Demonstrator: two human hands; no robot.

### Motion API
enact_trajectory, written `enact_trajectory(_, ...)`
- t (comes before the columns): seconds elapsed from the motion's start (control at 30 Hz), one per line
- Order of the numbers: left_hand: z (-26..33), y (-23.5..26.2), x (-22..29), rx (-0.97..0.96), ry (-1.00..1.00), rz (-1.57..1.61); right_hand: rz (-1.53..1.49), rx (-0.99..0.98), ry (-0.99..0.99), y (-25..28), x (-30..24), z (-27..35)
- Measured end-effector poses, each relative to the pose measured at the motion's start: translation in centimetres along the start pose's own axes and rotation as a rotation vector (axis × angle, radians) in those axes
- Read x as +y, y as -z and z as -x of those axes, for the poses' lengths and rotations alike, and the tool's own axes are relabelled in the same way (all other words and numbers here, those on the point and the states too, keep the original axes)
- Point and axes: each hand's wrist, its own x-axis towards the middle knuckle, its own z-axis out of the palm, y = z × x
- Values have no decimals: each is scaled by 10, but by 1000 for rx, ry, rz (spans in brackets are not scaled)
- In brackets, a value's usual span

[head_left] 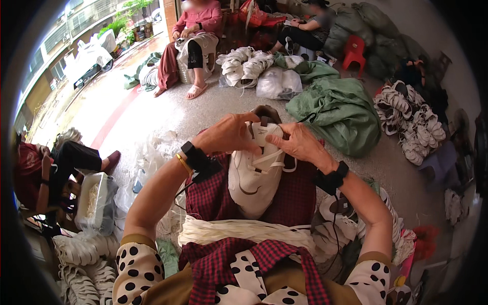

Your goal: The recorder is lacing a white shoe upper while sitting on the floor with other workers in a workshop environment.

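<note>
Far left: seated person in a dark red top (29, 175), black trousers, legs stretched toward the middle. Close by, a clear plastic bin (103, 206) with pale strands inside. Below it, near the lower edge, stacks of white shoe uppers (84, 249). Upper left, outdoors in bright light: a vehicle under a pale cover (94, 56).

Next, on the floor beside the wearer's left forearm, crumpled clear plastic (152, 152). Farther back, a person in a pink top (203, 20), seated, hands at lap.

Centre: left hand (230, 134) bent around the left side of a cream shoe (251, 183), fingers up by the collar, thumb low near the eyelets. Black device on that wrist, yellow band just beside it. Shoe sits over the wearer's lap on a red-and-black checked cloth (211, 195), toe toward the wearer, dark-lined opening at the far end. A bundle of flat pale laces (244, 231) lies across the lap, below the toe. Right hand (301, 144) grips the shoe's other side, thumb at the tongue, fingers bent; white lace (269, 161) loosely crossed just below. Whether either hand pinches a lace end, cannot tell.

Right: large green sack (338, 114) on the floor; behind it, a red stool (354, 53). Farther right, a heap of white-and-dark shoes (406, 114), a purplish stool (439, 162) just below.
</note>
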Motion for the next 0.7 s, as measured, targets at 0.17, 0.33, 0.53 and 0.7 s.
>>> enact_trajectory(0.17, 11, -10, 10, 69, 358, 280, -65, -46, 46, 13, 19, 6)
enact_trajectory(0.33, 14, -22, 10, 190, 243, 269, 125, 36, 55, 3, 2, -11)
enact_trajectory(0.53, 14, -41, -17, 275, 200, 334, -45, 83, -29, -18, -3, -17)
enact_trajectory(0.7, 8, -68, -22, 445, 199, 214, -119, 104, -102, -11, 6, -7)
